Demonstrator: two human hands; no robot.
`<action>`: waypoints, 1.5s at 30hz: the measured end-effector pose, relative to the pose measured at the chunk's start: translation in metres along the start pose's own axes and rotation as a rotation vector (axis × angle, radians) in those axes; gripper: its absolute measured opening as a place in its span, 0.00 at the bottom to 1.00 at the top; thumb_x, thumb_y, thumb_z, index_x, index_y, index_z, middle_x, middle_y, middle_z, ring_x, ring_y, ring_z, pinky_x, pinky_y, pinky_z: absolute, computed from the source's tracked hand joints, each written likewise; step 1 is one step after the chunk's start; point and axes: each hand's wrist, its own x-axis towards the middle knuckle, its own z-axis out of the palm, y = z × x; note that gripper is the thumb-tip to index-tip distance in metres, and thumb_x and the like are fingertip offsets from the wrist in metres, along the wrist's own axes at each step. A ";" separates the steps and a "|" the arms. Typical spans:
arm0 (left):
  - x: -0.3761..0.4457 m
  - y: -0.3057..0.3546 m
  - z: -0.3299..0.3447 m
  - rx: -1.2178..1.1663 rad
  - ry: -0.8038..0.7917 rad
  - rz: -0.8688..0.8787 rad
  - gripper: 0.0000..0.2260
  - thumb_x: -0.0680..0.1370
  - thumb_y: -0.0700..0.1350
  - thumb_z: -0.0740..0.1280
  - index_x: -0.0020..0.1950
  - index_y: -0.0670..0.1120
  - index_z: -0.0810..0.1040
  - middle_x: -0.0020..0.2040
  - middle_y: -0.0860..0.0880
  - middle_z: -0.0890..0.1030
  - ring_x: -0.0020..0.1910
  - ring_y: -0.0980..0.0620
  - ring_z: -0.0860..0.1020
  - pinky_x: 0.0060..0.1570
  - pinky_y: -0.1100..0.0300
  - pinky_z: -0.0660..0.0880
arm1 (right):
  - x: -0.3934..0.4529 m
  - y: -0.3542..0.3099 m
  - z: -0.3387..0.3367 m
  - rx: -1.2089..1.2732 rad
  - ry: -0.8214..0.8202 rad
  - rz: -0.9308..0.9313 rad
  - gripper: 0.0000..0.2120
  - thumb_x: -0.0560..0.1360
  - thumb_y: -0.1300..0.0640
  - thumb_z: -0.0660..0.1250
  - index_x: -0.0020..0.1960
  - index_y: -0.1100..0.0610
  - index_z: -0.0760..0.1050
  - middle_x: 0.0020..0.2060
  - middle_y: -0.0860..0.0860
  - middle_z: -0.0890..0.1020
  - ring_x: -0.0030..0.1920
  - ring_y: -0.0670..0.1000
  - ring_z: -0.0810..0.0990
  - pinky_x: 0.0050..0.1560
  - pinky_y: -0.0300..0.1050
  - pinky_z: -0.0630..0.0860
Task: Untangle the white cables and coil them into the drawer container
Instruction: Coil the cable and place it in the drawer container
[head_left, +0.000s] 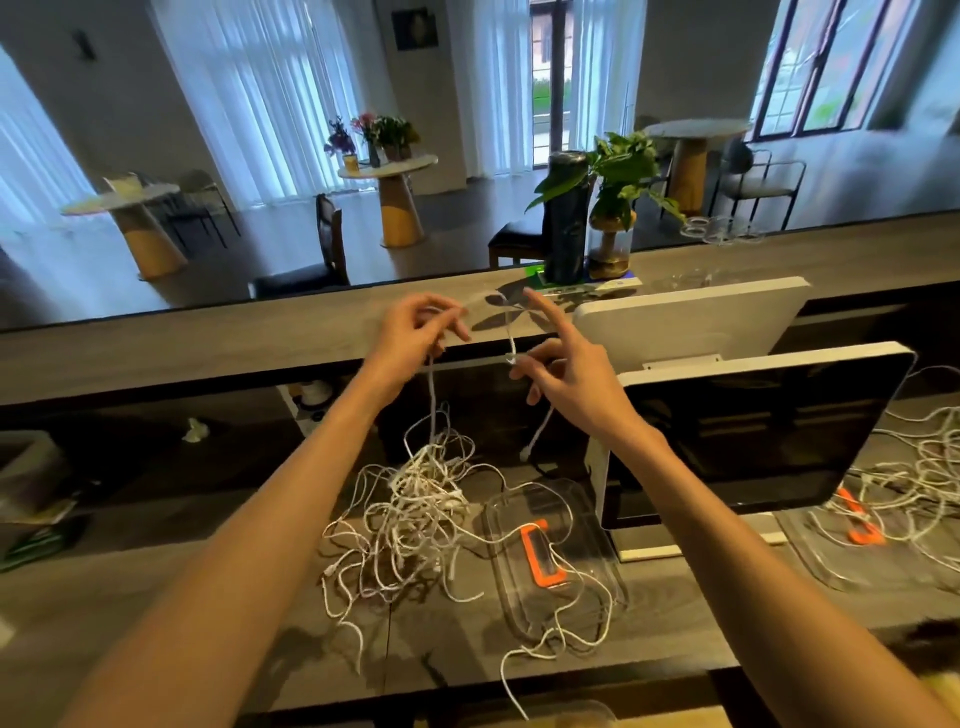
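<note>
Untangling under way: left hand (415, 327) and right hand (558, 371) pinching one white cable (431, 395) above the tangle (415, 499); next, drawing it free.

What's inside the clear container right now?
Inside the clear container lies an orange-framed object, with a few white cable strands looping across it. No coiled cable is in there; the tangle sits beside it.

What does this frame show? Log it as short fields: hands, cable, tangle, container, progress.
left hand: raised, pinching a white cable
right hand: raised, pinching the same cable, index finger extended
cable: spans between both hands, both ends hang down
tangle: loose heap on the desk, below the hands
container: clear, right of the tangle, orange handle; only stray loops lie across it
progress: nothing coiled inside yet
</note>
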 end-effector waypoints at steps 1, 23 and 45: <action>-0.002 0.005 0.004 0.044 -0.103 0.019 0.06 0.81 0.43 0.68 0.57 0.45 0.81 0.44 0.48 0.85 0.40 0.54 0.81 0.38 0.64 0.76 | 0.004 -0.003 -0.001 0.000 -0.007 -0.020 0.36 0.82 0.59 0.69 0.81 0.38 0.55 0.46 0.48 0.87 0.39 0.46 0.86 0.47 0.37 0.83; -0.105 -0.195 0.026 0.466 -0.340 -0.313 0.11 0.85 0.44 0.60 0.46 0.50 0.78 0.45 0.50 0.84 0.32 0.62 0.74 0.37 0.62 0.72 | 0.006 0.020 -0.034 -0.087 0.307 0.104 0.12 0.80 0.65 0.68 0.60 0.54 0.83 0.48 0.49 0.86 0.48 0.43 0.84 0.53 0.42 0.83; -0.015 0.005 0.008 0.072 -0.185 0.039 0.06 0.80 0.49 0.69 0.54 0.50 0.81 0.42 0.45 0.83 0.39 0.52 0.81 0.37 0.61 0.76 | -0.003 0.007 0.012 0.308 -0.084 0.305 0.21 0.83 0.42 0.62 0.69 0.53 0.78 0.53 0.51 0.84 0.50 0.45 0.85 0.42 0.34 0.78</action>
